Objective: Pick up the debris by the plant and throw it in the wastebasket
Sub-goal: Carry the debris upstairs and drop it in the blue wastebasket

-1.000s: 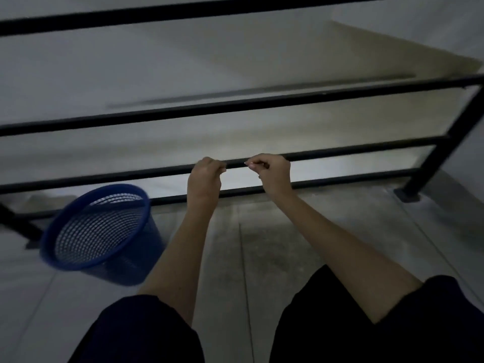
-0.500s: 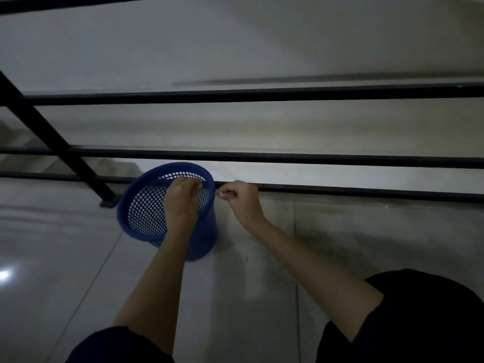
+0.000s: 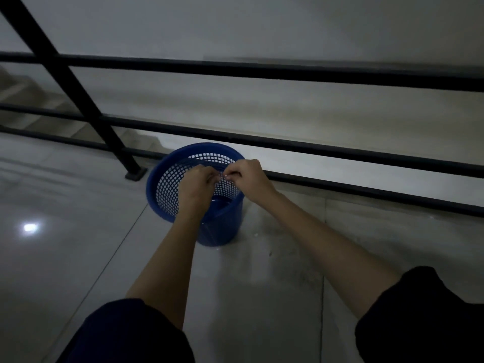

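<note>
A blue mesh wastebasket [image 3: 167,189] stands on the tiled floor beside the railing. Both my hands hover over its open mouth. My left hand [image 3: 195,186] is closed in a pinch, fingertips pointing right. My right hand [image 3: 248,179] is also closed in a pinch, fingertips meeting those of the left. Something very small and pale shows between the fingertips; the debris itself is too small and dark to make out. No plant is in view.
A black metal railing [image 3: 288,70] with horizontal bars runs across behind the basket, its post base [image 3: 136,174] bolted to the floor left of the basket. Stairs drop away beyond it. Glossy floor tiles [image 3: 65,244] stretch to the left and near me.
My view swung left, bringing the basket from the left edge to the centre. Both pinched hands moved from beside the railing to above the basket's mouth.
</note>
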